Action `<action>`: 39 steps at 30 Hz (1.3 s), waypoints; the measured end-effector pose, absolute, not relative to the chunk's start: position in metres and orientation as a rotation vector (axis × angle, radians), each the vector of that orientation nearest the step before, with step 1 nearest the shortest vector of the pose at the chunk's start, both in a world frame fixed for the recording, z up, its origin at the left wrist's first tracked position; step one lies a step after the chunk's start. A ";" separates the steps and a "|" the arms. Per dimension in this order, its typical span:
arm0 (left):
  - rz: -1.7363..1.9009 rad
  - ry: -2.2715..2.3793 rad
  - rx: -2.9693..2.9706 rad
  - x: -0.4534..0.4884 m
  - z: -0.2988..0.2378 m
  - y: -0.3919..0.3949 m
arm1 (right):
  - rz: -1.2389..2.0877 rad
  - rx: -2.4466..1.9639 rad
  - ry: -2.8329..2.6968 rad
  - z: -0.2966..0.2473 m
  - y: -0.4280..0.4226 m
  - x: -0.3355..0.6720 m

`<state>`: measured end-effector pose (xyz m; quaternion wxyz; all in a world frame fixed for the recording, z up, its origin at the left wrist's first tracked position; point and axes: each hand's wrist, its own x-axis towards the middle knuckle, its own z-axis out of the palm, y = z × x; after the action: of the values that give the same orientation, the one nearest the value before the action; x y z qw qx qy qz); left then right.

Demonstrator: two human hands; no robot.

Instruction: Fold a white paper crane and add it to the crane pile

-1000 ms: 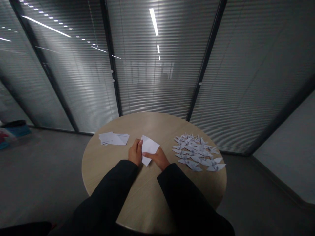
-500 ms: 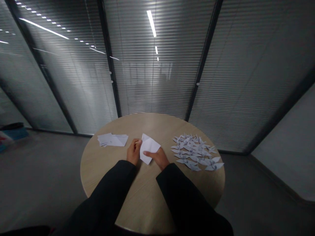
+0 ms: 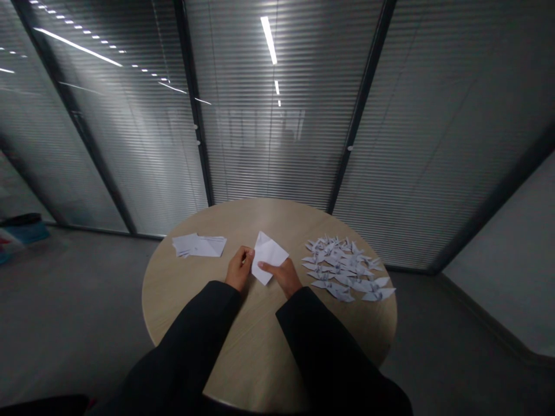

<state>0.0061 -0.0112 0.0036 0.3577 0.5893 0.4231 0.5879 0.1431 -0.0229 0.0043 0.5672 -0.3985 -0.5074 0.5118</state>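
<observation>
A folded sheet of white paper (image 3: 269, 255) rises at a slant above the round wooden table (image 3: 186, 306), held between my hands. My right hand (image 3: 282, 275) grips it from below and the right, with the thumb across its face. My left hand (image 3: 239, 268) pinches its left edge with the fingertips. To the left of my left hand lies a small stack of white paper sheets (image 3: 199, 245). Right of my right hand, a pile of several folded paper cranes (image 3: 342, 268) covers part of the tabletop.
Glass partitions (image 3: 269, 144) with slatted blinds stand behind the table. Grey floor surrounds it. Some coloured bags (image 3: 21, 234) lie on the floor at the far left. Dark sleeves cover both my forearms.
The folded sheet has shifted to the right and turned a little between my hands. My right hand has moved slightly with it. The stack and the cranes stay in place.
</observation>
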 end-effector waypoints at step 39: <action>1.416 0.840 1.022 -0.002 -0.011 0.011 | 0.733 -1.170 -1.508 -0.022 -0.008 0.148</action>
<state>-0.0020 0.0108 -0.0110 0.5661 0.4347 0.3574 0.6024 0.1479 -0.0080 -0.0221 0.5215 -0.4884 -0.6292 0.3060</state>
